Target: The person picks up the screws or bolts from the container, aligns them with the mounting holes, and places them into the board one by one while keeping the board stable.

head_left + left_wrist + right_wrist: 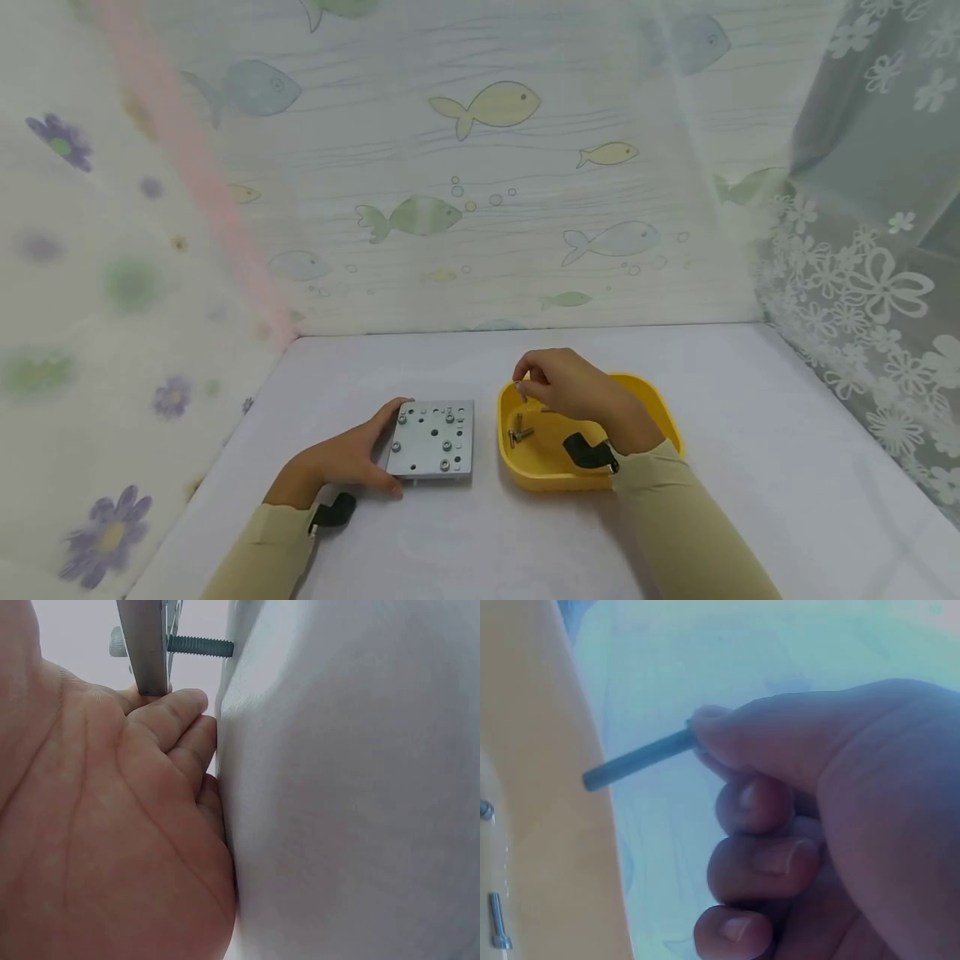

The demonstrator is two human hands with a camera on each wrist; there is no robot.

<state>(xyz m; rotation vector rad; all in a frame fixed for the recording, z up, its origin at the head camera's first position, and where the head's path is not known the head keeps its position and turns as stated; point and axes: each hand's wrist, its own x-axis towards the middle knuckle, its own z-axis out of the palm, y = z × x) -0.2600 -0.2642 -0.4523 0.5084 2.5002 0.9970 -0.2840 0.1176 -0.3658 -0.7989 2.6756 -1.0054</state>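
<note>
So the metal plate [435, 437] is where we're at: it sits flat on the tabletop [750, 467], and we count about five screws already standing in its holes, with several smaller holes open. Hard to tell from the head view which of those take a screw. In the left wrist view one screw [199, 646] pokes clean through the plate's underside, so at least that one is in deep.

Our left hand [341, 457] is on the plate's left edge, fingers [176, 705] curled against it to steady it. Just right of the plate, our right hand [573, 385] hovers over the yellow tray [660, 408], thumb and forefinger pinched on one loose screw [637, 759], lifted off the bottom. A few more screws [519, 433] are lying in the tray.

Our guess is we're roughly halfway through, with the pinched screw and the tray's leftovers yet to go in.
</note>
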